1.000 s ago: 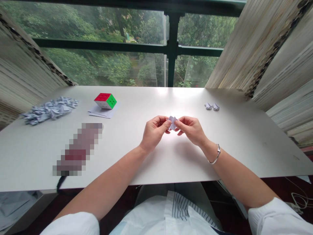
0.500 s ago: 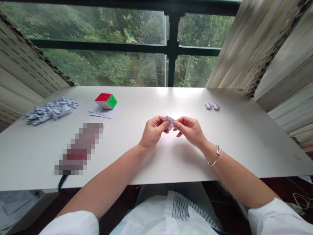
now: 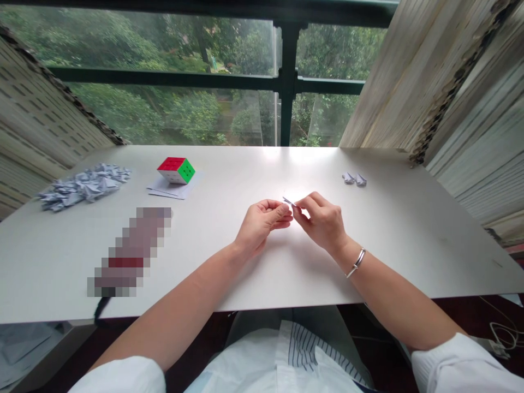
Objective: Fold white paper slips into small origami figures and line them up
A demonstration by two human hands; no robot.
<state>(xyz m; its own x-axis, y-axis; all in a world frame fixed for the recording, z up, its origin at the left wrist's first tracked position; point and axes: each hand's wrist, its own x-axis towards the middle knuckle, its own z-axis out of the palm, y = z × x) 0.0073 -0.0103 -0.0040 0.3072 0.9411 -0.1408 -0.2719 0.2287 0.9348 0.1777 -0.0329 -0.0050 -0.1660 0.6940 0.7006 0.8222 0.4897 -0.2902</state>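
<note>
A small folded piece of white paper (image 3: 289, 201) is pinched between the thumb and fingers of my right hand (image 3: 323, 219), seen nearly edge-on above the desk. Right beside it is my left hand (image 3: 261, 222), its thumb pressed to the forefinger and the other fingers curled below. Whether those left fingertips grip a corner of the paper is hidden. Two small folded paper pieces (image 3: 354, 179) lie farther back on the right. On the far left rests a heap of similar folded paper pieces (image 3: 88, 185).
A puzzle cube (image 3: 176, 170) with red and green faces sits on flat paper sheets (image 3: 174, 192) at the back left. Nearer lies a blurred-out long object (image 3: 133, 248) with a black strap. The white desk (image 3: 229, 169) meets a window, with curtains (image 3: 380, 82) at both sides.
The folded paper has turned from showing its face to nearly edge-on. My right hand has rolled over, its back now uppermost, while my left fingers have closed up beside the paper.
</note>
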